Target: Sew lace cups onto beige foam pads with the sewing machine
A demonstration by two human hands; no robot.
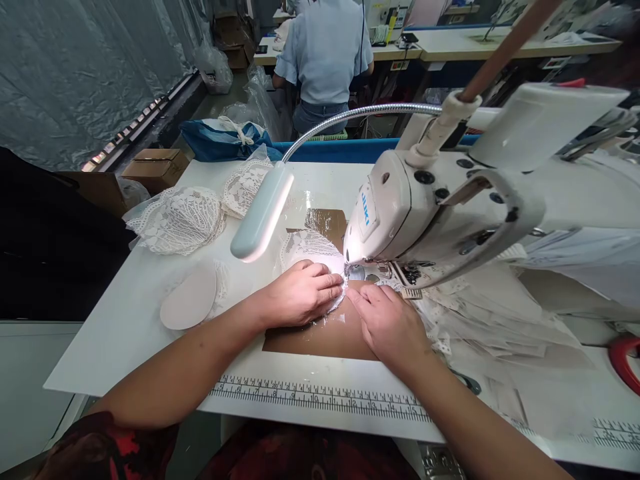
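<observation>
A white lace cup piece (311, 247) lies on the brown board (320, 341) under the needle area of a white JUKI sewing machine (395, 200). My left hand (306, 293) rests over the cup, fingers laid flat across the fabric close to the needle. At the cup's right edge, my right hand (387, 320) has its thumb and forefinger pinched on the rim, just in front of the presser foot. Part of the cup is hidden beneath my left fingers.
Finished-looking lace cups (180, 220) and a plain beige cup (189, 300) lie on the left. A lamp head (263, 212) hangs over the table. Lace and fabric strips (490, 320) pile up at right, near red handles (625, 363). A person (325, 57) sits ahead.
</observation>
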